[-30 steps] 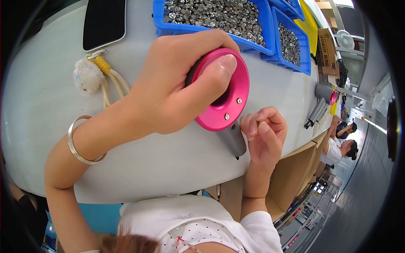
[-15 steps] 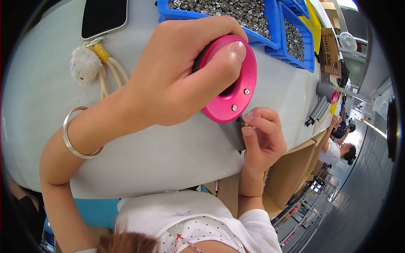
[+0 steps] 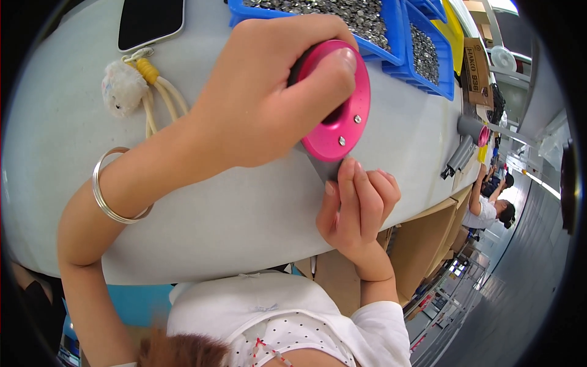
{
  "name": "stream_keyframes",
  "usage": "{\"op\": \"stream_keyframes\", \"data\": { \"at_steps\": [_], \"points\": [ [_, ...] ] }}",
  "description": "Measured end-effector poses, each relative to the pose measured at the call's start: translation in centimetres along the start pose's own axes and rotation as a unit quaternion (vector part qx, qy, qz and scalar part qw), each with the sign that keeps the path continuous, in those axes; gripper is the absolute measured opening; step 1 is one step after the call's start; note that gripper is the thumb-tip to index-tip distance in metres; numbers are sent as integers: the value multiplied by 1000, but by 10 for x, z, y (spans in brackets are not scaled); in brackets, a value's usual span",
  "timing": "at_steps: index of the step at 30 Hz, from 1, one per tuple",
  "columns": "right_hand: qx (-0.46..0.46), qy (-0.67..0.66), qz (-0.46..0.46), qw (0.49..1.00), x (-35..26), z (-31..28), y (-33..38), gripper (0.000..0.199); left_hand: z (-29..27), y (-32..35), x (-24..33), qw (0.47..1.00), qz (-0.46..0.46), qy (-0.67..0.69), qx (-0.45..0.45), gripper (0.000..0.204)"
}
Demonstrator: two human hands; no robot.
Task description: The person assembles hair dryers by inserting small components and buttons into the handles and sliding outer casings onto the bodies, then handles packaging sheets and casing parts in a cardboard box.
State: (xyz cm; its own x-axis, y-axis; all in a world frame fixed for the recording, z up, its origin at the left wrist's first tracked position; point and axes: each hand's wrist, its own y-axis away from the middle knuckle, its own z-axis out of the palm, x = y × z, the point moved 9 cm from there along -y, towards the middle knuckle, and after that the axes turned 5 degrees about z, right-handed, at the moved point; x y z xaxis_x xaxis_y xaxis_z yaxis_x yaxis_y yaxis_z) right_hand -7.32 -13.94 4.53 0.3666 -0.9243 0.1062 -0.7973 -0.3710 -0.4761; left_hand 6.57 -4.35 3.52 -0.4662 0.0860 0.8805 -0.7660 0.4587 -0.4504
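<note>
My left hand (image 3: pixel 269 92) is closed round a hair dryer body with a pink end ring (image 3: pixel 362 92), its thumb laid across the ring's opening. Two small shiny silver pieces sit on the ring's lower face. Below the ring, part of a grey handle (image 3: pixel 323 166) shows. My right hand (image 3: pixel 361 205) is at this handle with fingers bent and held together, thumb opposite. Whatever may lie between its fingertips is hidden.
Blue bins (image 3: pixel 394 37) of small silver pieces stand at the far side of the table. A phone (image 3: pixel 150 23) and a fluffy charm (image 3: pixel 124 88) on a cord lie left. Another grey-and-pink dryer body (image 3: pixel 471 129) rests right. Cardboard boxes (image 3: pixel 422 257) stand below the table edge. A person (image 3: pixel 486 211) sits farther off.
The dryer body has shifted slightly up and away in my left hand. My right hand has moved left and a little down, its fingers now drawn together; the small piece they pinched no longer shows.
</note>
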Motion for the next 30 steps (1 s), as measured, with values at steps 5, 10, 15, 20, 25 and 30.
{"op": "stream_keyframes", "data": {
  "at_steps": [5, 10, 15, 20, 25, 30],
  "points": [
    [-10, -439, 208, 874, 56, 22, 3, 29, 1, 5, -5, 999, -11, 33, -4, 34],
    [-200, -650, 442, 585, 71, 64, 7, 33, 1, 5, -2, 999, 5, 37, -2, 35],
    [-362, -602, 412, 581, 54, 77, 10, 37, -4, 7, -2, 1000, 23, 19, 7, 35],
    [-347, -608, 448, 556, 58, 73, 6, 37, -11, 0, 6, 987, 112, 58, 98, 21],
    [-338, -641, 427, 541, 55, 81, 19, 36, -7, 2, 5, 995, 51, 59, 57, 32],
    [-315, -665, 389, 554, 51, 77, 14, 37, -4, 6, 10, 997, 23, 43, 52, 40]
  ]
}}
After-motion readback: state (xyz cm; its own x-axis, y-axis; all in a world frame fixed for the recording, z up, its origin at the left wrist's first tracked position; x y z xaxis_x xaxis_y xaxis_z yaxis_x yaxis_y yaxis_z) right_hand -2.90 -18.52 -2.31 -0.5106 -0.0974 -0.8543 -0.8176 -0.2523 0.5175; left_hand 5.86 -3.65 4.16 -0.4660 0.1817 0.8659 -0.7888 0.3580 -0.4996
